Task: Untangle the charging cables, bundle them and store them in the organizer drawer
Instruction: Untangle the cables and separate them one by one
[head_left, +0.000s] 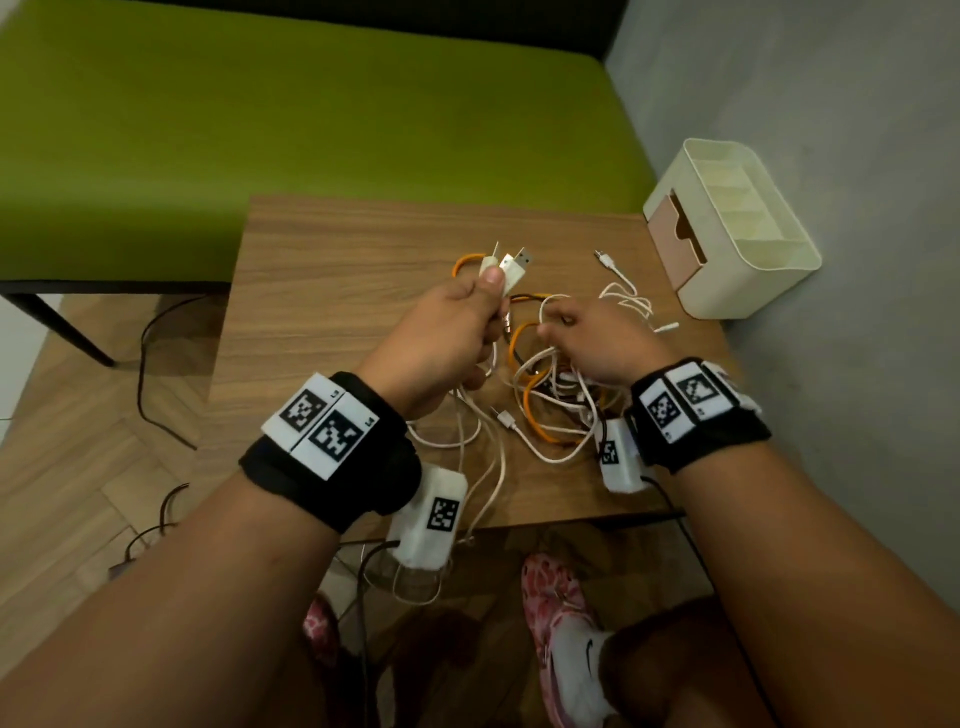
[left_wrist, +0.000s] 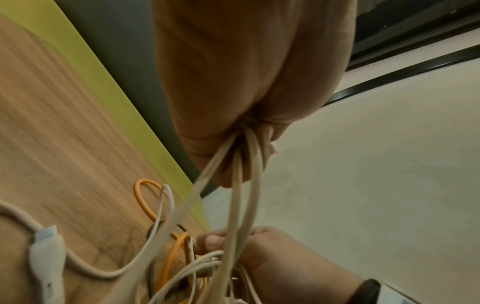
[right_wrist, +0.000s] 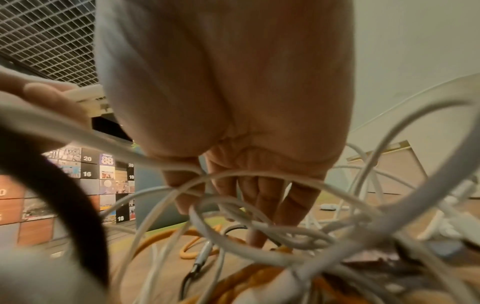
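A tangle of white and orange charging cables (head_left: 550, 400) lies on the small wooden table (head_left: 322, 291). My left hand (head_left: 483, 296) is raised over the table and grips several white cable ends, their USB plugs (head_left: 509, 267) sticking up above the thumb. In the left wrist view the white strands (left_wrist: 241, 174) hang down from that fist (left_wrist: 233, 82). My right hand (head_left: 558, 325) reaches down into the tangle, and its thumb and fingers (right_wrist: 259, 197) pinch a white cable loop. The cream organizer (head_left: 743, 228) stands at the table's far right corner with its pinkish drawer (head_left: 670, 234) facing the cables.
A green bench (head_left: 311, 114) runs behind the table and a grey wall (head_left: 831, 156) stands to its right. One white cable end (head_left: 618, 275) trails towards the organizer. Some strands hang over the table's near edge (head_left: 483, 499). Black cords lie on the floor at the left (head_left: 150, 374).
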